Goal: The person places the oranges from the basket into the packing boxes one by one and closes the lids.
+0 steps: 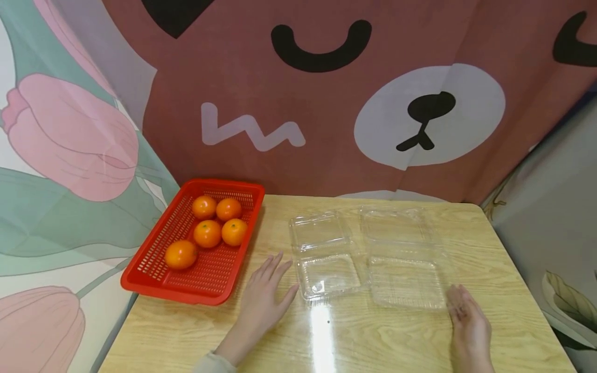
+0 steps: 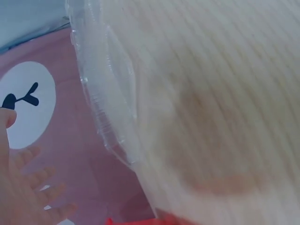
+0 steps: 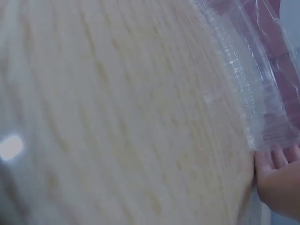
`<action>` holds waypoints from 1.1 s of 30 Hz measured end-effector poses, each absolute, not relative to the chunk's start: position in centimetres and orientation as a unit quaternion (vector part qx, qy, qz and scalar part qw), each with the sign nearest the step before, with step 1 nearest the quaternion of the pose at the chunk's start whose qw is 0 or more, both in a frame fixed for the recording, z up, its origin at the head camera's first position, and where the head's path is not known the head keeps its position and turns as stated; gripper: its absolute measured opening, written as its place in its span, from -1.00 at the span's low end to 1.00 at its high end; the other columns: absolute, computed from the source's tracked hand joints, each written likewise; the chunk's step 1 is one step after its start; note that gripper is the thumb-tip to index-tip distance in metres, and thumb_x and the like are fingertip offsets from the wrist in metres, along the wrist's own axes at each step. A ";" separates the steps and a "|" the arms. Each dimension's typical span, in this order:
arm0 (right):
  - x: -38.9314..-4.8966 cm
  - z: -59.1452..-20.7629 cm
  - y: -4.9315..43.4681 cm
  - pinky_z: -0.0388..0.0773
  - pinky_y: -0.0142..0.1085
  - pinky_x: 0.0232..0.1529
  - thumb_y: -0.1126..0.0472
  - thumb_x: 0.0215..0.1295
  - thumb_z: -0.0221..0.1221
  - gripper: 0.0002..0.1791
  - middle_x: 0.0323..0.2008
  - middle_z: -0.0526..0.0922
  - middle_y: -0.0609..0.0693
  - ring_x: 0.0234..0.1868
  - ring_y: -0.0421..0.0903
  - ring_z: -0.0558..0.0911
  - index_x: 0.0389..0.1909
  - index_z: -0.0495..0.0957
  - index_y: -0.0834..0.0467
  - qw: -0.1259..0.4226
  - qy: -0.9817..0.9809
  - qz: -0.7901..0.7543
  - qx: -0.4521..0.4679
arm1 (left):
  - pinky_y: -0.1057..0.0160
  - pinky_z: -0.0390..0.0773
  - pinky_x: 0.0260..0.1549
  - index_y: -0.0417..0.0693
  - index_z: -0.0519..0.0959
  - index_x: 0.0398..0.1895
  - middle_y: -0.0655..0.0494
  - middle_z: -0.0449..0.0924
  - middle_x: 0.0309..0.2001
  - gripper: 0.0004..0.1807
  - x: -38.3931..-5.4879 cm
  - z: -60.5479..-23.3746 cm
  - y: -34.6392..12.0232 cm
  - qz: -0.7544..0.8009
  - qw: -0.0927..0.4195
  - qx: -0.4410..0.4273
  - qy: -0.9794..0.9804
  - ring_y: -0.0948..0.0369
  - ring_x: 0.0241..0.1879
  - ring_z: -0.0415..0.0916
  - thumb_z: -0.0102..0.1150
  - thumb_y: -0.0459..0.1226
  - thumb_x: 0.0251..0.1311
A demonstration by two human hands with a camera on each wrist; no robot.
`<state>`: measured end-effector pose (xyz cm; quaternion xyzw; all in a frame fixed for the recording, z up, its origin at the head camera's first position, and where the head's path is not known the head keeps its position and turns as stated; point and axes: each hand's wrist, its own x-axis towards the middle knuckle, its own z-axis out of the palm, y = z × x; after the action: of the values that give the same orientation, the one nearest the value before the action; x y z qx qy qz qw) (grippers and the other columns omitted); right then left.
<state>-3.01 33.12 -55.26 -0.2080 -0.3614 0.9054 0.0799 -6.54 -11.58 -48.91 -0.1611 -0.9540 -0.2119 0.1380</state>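
Note:
Two clear plastic hinged containers lie opened flat on the table, the left one (image 1: pixel 328 277) smaller than the right one (image 1: pixel 407 284). My left hand (image 1: pixel 265 294) is between the red basket and the left container, its fingers spread and relaxed with nothing in them. In the left wrist view that hand (image 2: pixel 26 192) shows at the lower left edge. My right hand (image 1: pixel 471 326) stands on its side, fingertips right at the right container's near right corner. The right wrist view shows the same hand (image 3: pixel 281 180) beside the container's clear wall (image 3: pixel 239 75).
A red plastic basket (image 1: pixel 196 282) at the left holds several oranges (image 1: pixel 207 233). The wood-grain table (image 1: pixel 396 347) meets a bear-print curtain (image 1: pixel 326 129) at the back and a flower-print cloth (image 1: pixel 70 140) at the left.

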 end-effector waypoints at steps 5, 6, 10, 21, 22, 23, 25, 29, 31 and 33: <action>-2.7 -56.5 33.6 -0.36 -0.46 0.42 0.19 0.61 -0.19 -0.66 0.02 0.67 -0.08 0.12 -0.25 0.57 0.09 0.56 0.03 0.061 -0.319 0.939 -0.115 | -0.11 0.33 0.26 0.12 0.47 0.32 0.04 0.31 0.42 -0.42 -6.3 -47.4 -12.3 -0.212 0.133 -0.186 -0.950 -0.03 0.35 0.31 0.22 0.05 0.26; -2.6 -56.7 33.6 -0.38 -0.46 0.42 0.19 0.61 -0.21 -0.65 0.04 0.66 -0.05 0.12 -0.24 0.58 0.09 0.56 0.05 0.061 -0.310 0.944 -0.099 | -0.11 0.35 0.24 0.12 0.47 0.32 0.04 0.32 0.41 -0.42 -6.3 -47.1 -12.5 -0.212 0.133 -0.190 -0.949 -0.03 0.34 0.32 0.23 0.04 0.26; -2.5 -57.6 33.8 -0.19 -0.45 0.42 0.22 0.62 -0.27 -0.60 0.09 0.63 0.05 0.16 -0.16 0.57 0.14 0.53 0.13 0.057 -0.272 0.960 -0.046 | -0.10 0.41 0.19 0.13 0.49 0.30 0.09 0.36 0.38 -0.44 -6.5 -45.8 -13.4 -0.205 0.139 -0.204 -0.947 0.00 0.30 0.37 0.26 0.03 0.24; -2.5 -58.9 34.3 0.25 -0.31 0.36 0.23 0.63 -0.37 -0.51 0.09 0.58 0.33 0.20 0.09 0.55 0.17 0.47 0.39 0.064 -0.122 0.990 -0.002 | -0.08 0.47 0.14 0.10 0.53 0.25 0.09 0.47 0.29 -0.48 -7.5 -42.9 -16.8 -0.176 0.162 -0.235 -0.942 0.04 0.25 0.42 0.32 -0.06 0.21; -2.5 -59.0 34.3 0.24 -0.32 0.36 0.23 0.63 -0.36 -0.52 0.08 0.58 0.33 0.20 0.08 0.55 0.17 0.47 0.39 0.065 -0.122 0.990 -0.003 | -0.08 0.46 0.15 0.09 0.54 0.24 0.09 0.47 0.29 -0.48 -7.6 -42.8 -17.3 -0.172 0.163 -0.237 -0.942 0.04 0.25 0.42 0.32 -0.07 0.20; -2.5 -59.0 34.3 0.22 -0.33 0.37 0.24 0.63 -0.36 -0.52 0.08 0.58 0.33 0.20 0.08 0.56 0.17 0.48 0.39 0.065 -0.121 0.990 -0.004 | -0.08 0.46 0.15 0.08 0.54 0.24 0.09 0.48 0.28 -0.48 -7.7 -42.6 -17.7 -0.168 0.164 -0.239 -0.942 0.04 0.25 0.42 0.32 -0.07 0.20; -2.5 -58.9 34.2 0.18 -0.34 0.39 0.24 0.63 -0.35 -0.53 0.08 0.58 0.33 0.20 0.08 0.56 0.17 0.48 0.39 0.064 -0.119 0.991 -0.003 | -0.08 0.45 0.15 0.06 0.55 0.22 0.08 0.49 0.27 -0.49 -8.0 -42.3 -18.6 -0.160 0.167 -0.241 -0.943 0.03 0.25 0.43 0.33 -0.09 0.19; -2.5 -58.9 34.1 0.14 -0.36 0.40 0.24 0.63 -0.32 -0.54 0.08 0.59 0.31 0.20 0.06 0.56 0.17 0.48 0.37 0.065 -0.126 0.990 -0.006 | -0.09 0.49 0.10 0.07 0.57 0.20 0.08 0.53 0.22 -0.50 -8.8 -41.9 -20.5 -0.154 0.166 -0.241 -0.944 0.04 0.19 0.46 0.34 -0.11 0.17; -2.5 -58.8 34.1 0.13 -0.37 0.40 0.23 0.63 -0.31 -0.55 0.08 0.59 0.30 0.19 0.05 0.56 0.17 0.48 0.36 0.068 -0.132 0.989 -0.013 | -0.08 0.51 0.06 0.07 0.57 0.19 0.09 0.53 0.20 -0.52 -9.3 -41.9 -21.4 -0.155 0.162 -0.247 -0.943 0.04 0.17 0.48 0.34 -0.11 0.17; -2.4 -58.8 34.1 0.14 -0.37 0.39 0.23 0.63 -0.30 -0.56 0.07 0.60 0.30 0.19 0.05 0.57 0.16 0.48 0.36 0.072 -0.137 0.988 -0.019 | -0.06 0.54 0.03 0.08 0.57 0.18 0.11 0.53 0.20 -0.53 -9.9 -41.9 -22.3 -0.159 0.155 -0.255 -0.941 0.06 0.16 0.48 0.34 -0.11 0.18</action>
<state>-2.39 34.05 -58.76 -0.0192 -0.1367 0.9878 0.0718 -9.87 -22.33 -41.93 -0.2549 -0.9412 -0.1589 0.1547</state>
